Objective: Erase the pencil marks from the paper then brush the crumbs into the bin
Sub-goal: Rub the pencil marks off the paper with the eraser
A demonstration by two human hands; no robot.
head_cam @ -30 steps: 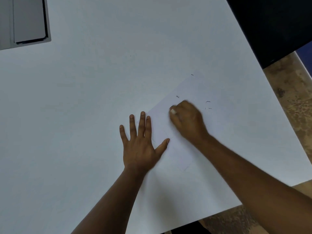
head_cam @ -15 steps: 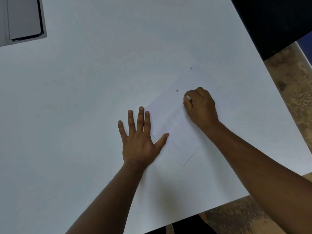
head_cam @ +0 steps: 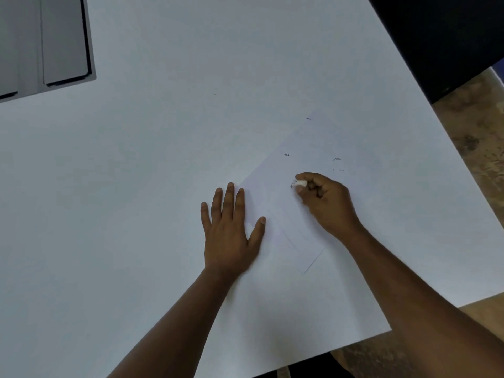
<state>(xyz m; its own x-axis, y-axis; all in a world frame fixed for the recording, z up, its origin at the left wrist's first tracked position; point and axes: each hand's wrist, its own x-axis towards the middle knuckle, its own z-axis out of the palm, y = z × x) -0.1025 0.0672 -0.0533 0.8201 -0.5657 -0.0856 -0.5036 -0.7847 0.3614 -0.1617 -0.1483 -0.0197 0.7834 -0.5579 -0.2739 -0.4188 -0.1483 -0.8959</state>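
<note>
A white sheet of paper [head_cam: 308,156] lies tilted on the white table [head_cam: 163,173], hard to tell from it. My left hand [head_cam: 230,227] rests flat with fingers spread on the sheet's left edge. My right hand [head_cam: 326,203] pinches a small white eraser [head_cam: 300,183] and presses its tip onto the paper. Dark eraser crumbs [head_cam: 337,159] lie on the sheet beyond my right hand, with one crumb [head_cam: 286,154] further left and another [head_cam: 308,118] higher up. Faint pencil lines show near the sheet's lower corner.
A grey box-like object with dark edges [head_cam: 54,42] sits at the table's far left corner. The table's right edge [head_cam: 425,105] runs diagonally, with a black surface and brown mottled floor [head_cam: 474,137] beyond it. No bin is in view.
My right hand with the eraser has slid back and forth over the paper: from the left, up and right, now back toward the middle. My left hand stays flat in place.
</note>
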